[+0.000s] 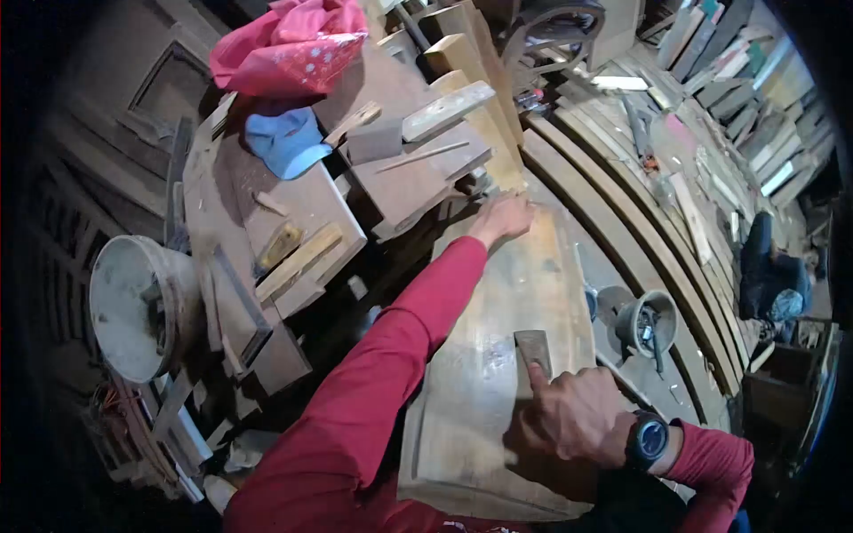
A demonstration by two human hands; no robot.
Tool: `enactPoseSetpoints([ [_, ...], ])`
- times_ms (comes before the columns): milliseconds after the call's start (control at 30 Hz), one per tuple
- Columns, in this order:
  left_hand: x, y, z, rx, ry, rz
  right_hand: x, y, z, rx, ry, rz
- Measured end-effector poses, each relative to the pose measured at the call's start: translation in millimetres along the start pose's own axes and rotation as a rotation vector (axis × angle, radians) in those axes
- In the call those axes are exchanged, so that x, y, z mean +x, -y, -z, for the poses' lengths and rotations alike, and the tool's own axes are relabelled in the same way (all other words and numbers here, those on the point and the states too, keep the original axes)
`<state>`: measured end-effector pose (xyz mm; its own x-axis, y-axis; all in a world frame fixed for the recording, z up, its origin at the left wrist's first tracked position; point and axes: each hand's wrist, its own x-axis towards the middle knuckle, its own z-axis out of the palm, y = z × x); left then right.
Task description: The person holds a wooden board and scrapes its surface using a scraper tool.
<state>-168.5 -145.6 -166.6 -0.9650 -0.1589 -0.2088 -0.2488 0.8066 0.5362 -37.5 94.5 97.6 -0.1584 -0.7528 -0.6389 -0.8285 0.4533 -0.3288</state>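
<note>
One wooden panel point(480, 306) lay steadied, seemingly, by the left hand point(504, 218) gripping its far end; the right hand point(579, 413) clasped a flat blade point(533, 347), forefinger point(538, 377) atop.

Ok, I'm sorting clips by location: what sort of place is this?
Most likely a woodworking shop: a broad wooden panel lies in front, long planks run beside it, and many wood pieces are piled at upper right.
</note>
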Motion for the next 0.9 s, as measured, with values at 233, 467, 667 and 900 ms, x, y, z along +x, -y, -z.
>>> enactPoseSetpoints([
  [233,8.1,3.0,-9.2,0.029,-0.047,-0.071,25.7,-30.2,-25.6,-0.072,-0.257,-0.039],
  [467,2.4,4.5,-11.9,-0.006,-0.101,0.000,10.3,-16.7,-13.7,-0.137,-0.178,0.020],
  [667,-6.4,1.3,-0.9,-0.046,-0.112,0.010,-8.3,-15.1,-2.3,-0.083,-0.151,0.071],
  [900,3.9,8.7,-9.7,-0.076,-0.097,-0.041,15.2,-43.0,-29.6,-0.071,-0.219,-0.022],
])
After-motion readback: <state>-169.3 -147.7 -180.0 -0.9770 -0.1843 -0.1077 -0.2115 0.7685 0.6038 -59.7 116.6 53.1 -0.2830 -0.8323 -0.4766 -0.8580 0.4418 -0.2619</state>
